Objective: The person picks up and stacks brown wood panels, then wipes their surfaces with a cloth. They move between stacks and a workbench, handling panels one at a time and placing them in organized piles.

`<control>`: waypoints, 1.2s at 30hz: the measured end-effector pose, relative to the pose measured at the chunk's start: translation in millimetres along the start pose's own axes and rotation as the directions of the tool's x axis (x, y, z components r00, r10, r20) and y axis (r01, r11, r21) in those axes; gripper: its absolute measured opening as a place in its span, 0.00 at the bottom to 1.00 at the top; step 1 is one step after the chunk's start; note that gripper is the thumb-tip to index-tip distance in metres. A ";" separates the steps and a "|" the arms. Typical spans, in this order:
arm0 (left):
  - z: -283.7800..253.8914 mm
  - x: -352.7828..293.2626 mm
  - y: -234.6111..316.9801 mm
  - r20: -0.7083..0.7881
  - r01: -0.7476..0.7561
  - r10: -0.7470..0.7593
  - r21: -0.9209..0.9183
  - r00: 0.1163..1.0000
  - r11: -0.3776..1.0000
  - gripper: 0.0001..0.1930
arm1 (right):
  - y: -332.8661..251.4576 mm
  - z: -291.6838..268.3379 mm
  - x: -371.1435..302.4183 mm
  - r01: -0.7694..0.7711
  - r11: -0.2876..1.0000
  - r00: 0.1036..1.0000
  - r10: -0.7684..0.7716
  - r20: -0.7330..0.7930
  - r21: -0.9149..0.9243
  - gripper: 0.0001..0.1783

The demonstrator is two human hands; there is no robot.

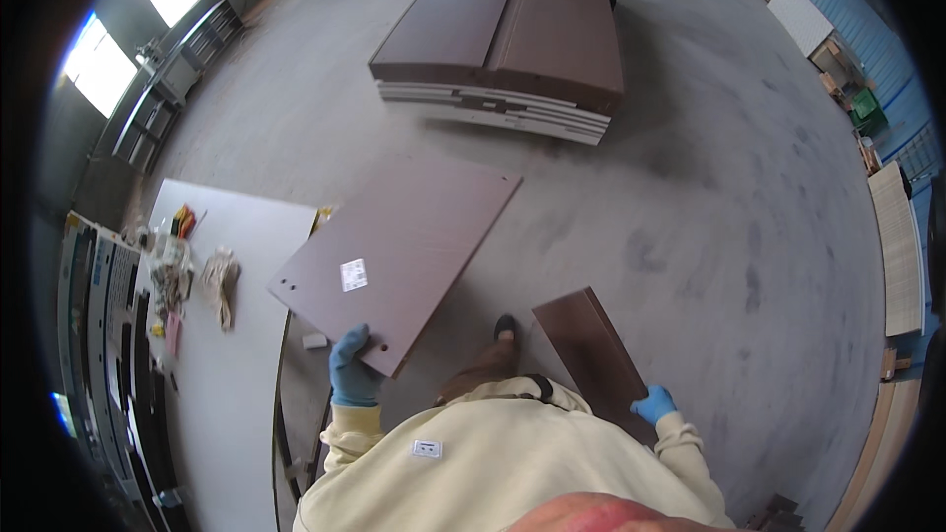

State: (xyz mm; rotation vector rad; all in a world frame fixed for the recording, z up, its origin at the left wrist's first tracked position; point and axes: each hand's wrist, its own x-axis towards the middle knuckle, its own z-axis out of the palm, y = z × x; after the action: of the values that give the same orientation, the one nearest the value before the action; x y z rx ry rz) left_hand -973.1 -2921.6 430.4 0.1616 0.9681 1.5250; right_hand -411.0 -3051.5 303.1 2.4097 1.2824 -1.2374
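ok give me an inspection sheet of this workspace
surface: grey concrete floor, scuffed; white table at the left
job's things: large brown panel with a white sticker and drilled holes, held at its near corner; narrow brown board, held at its near end
clutter: rags, small tools and bits on the table's far end
grippers: left hand in a blue glove grips the panel; right hand in a blue glove grips the board
cables: nothing seen
surroundings: stack of brown panels on the floor ahead; shelving by bright windows at the left; pale boards at the right
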 end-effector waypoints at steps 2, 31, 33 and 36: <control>57.5 74.9 -27.0 -0.102 0.133 -0.132 -0.002 0.986 0.991 0.14 | 3.8 -35.1 20.2 -0.066 0.997 0.995 0.069 -0.068 0.039 0.25; 820.7 710.5 -518.6 0.229 0.185 -0.182 0.009 0.956 0.983 0.07 | 85.2 -597.6 607.3 -0.248 0.442 0.886 0.463 0.017 0.862 0.16; 876.0 764.5 -536.8 0.257 0.162 -0.163 0.027 0.952 0.986 0.08 | 80.5 -646.2 673.3 -0.245 0.519 0.881 0.471 -0.036 0.819 0.16; 947.1 821.4 -562.8 0.200 0.170 -0.167 0.006 0.965 0.985 0.05 | 81.8 -705.7 740.5 -0.215 0.684 0.889 0.433 -0.152 0.697 0.15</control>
State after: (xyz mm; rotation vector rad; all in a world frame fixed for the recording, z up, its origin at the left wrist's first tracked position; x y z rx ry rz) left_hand -157.6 -1820.9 322.2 0.2155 0.7924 1.3298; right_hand 292.1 -2310.1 208.2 3.2510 0.3928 -1.4144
